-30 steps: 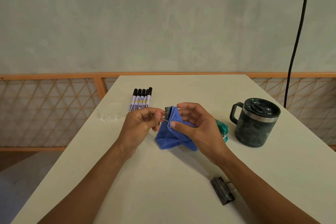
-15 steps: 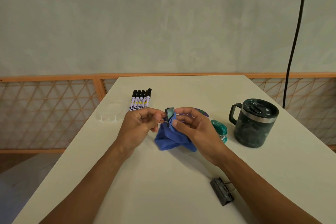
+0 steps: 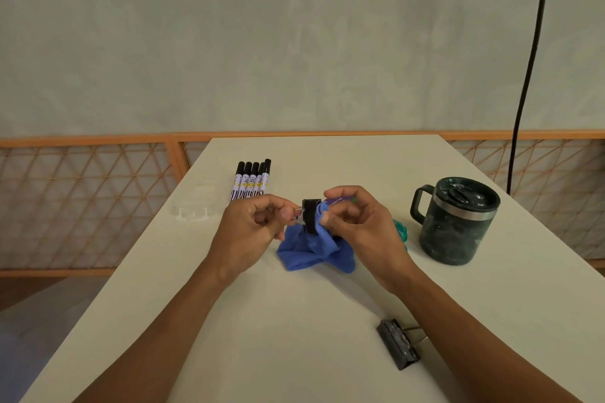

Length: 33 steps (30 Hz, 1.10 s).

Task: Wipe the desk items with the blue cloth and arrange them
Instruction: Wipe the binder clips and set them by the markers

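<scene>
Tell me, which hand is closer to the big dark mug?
Right. The right hand, rubbing the blue cloth on a black binder clip, sits just left of the mug. The left hand holds the clip's wire handles, farther left.

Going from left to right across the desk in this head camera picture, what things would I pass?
Clear plastic case → row of black markers → left hand → binder clip being wiped with the blue cloth → right hand → dark green mug.
</scene>
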Each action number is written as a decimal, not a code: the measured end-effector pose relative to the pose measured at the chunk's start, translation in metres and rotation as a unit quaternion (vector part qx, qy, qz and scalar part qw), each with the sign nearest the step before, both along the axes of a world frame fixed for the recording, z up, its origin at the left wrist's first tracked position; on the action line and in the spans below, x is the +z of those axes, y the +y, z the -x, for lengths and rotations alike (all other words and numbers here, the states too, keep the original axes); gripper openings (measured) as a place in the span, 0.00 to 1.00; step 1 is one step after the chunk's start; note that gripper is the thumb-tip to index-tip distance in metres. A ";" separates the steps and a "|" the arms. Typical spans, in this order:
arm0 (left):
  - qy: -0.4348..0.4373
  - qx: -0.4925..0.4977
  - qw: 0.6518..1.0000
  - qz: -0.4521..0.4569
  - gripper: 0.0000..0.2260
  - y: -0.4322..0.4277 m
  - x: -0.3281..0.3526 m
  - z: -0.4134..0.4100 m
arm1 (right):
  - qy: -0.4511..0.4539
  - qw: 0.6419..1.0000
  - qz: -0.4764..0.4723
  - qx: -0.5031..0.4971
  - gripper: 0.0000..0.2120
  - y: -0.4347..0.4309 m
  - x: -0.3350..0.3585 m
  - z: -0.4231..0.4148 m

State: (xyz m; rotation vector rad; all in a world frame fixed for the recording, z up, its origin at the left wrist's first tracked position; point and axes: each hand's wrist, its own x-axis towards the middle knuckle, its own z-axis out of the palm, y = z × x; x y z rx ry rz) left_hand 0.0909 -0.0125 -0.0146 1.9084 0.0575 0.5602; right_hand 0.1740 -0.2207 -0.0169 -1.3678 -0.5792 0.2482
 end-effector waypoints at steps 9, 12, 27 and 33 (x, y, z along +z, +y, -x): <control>-0.001 0.003 1.000 0.000 0.07 -0.001 0.004 0.002 | -0.014 0.999 -0.029 0.012 0.17 -0.003 0.001 -0.002; 0.010 -0.022 1.000 -0.017 0.07 -0.004 0.002 0.001 | 0.017 0.998 -0.056 -0.005 0.16 -0.004 0.003 -0.003; 0.005 -0.014 1.000 0.015 0.06 -0.004 0.004 0.002 | 0.034 0.997 -0.063 0.029 0.19 -0.003 0.000 -0.007; -0.021 0.033 0.999 0.036 0.06 0.002 0.003 0.001 | -0.016 0.999 0.016 0.047 0.21 -0.002 -0.009 -0.007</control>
